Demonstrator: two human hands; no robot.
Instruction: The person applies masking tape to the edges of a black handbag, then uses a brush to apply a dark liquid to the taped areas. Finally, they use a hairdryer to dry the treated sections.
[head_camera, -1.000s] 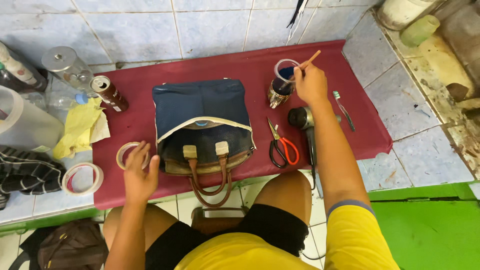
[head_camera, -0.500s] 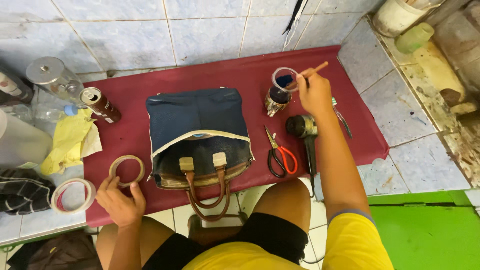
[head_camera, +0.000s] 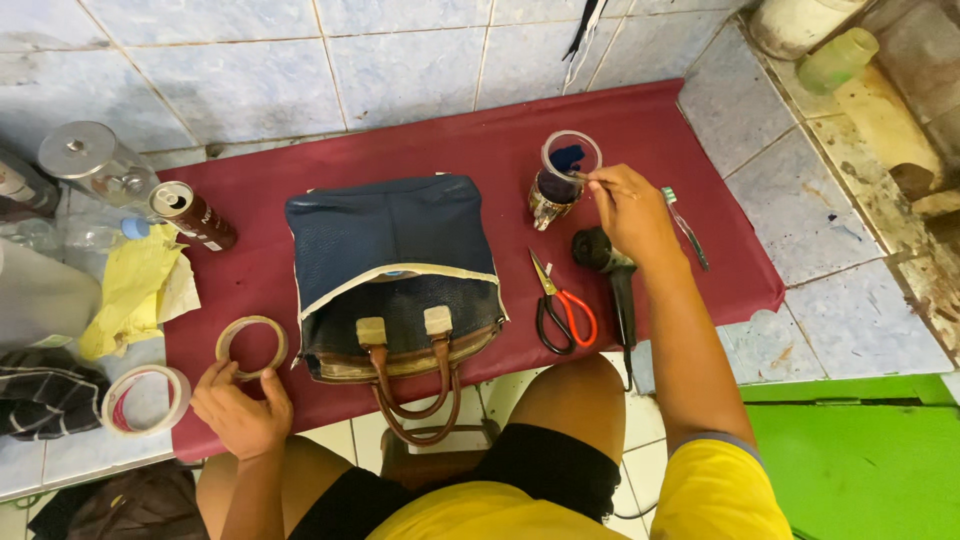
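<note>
A dark blue handbag (head_camera: 392, 262) with brown handles lies on a maroon cloth (head_camera: 470, 130). My right hand (head_camera: 628, 205) grips a thin brush stick whose tip dips into a small glass cup (head_camera: 566, 172) of dark blue paint behind the bag's right side. My left hand (head_camera: 240, 408) rests at the cloth's near left edge, its fingers touching a brownish tape ring (head_camera: 251, 346). It holds nothing that I can see.
Red-handled scissors (head_camera: 562, 305), a black tool (head_camera: 610, 268) and a toothbrush (head_camera: 686, 227) lie right of the bag. A can (head_camera: 192, 215), glass jar (head_camera: 95, 165), yellow rag (head_camera: 135, 288) and second tape roll (head_camera: 146, 400) sit at the left. The floor is tiled.
My right hand has lowered the brush tip into the paint cup. My left hand has slid off the tape ring toward me, to the cloth's near edge.
</note>
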